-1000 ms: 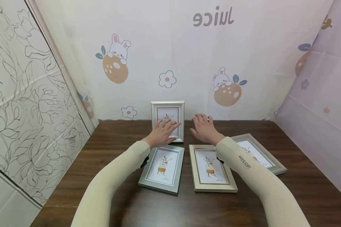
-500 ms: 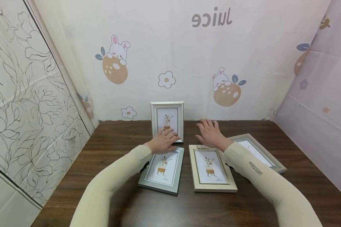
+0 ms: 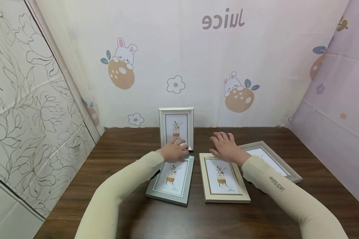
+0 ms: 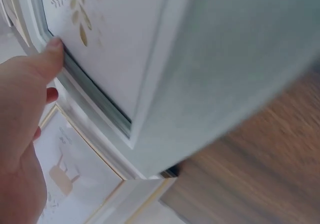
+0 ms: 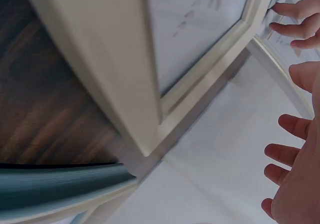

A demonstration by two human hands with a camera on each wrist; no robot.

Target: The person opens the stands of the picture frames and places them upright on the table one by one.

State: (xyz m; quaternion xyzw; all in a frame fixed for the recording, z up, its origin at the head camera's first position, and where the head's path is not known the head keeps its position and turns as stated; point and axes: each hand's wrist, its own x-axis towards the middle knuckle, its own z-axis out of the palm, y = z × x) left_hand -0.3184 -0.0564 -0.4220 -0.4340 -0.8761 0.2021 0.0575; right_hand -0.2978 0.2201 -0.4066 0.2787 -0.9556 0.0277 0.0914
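My left hand [image 3: 175, 152] reaches over the far edge of a blue-grey photo frame [image 3: 170, 186] lying face up. The left wrist view shows my thumb [image 4: 50, 59] over this frame's inner border, the other fingers lower and beyond its edge. Behind stands a white photo frame [image 3: 177, 122], upright. My right hand [image 3: 227, 149] hovers over the far end of a cream photo frame [image 3: 222, 186], fingers spread and slightly bent. In the right wrist view, the fingers [image 5: 282, 154] show apart from the cream frame, holding nothing. All these frames show a plant-pot print.
A beige-grey photo frame [image 3: 266, 159] lies angled at the right, partly behind my right forearm. The dark wooden table [image 3: 107, 166] meets a patterned cloth backdrop [image 3: 203, 66] at the back. A floral panel [image 3: 42, 99] borders the left side.
Both hands have moved back toward me: the left from in front of the white frame to the blue-grey frame's far edge, the right slightly rightward. The frames stay put.
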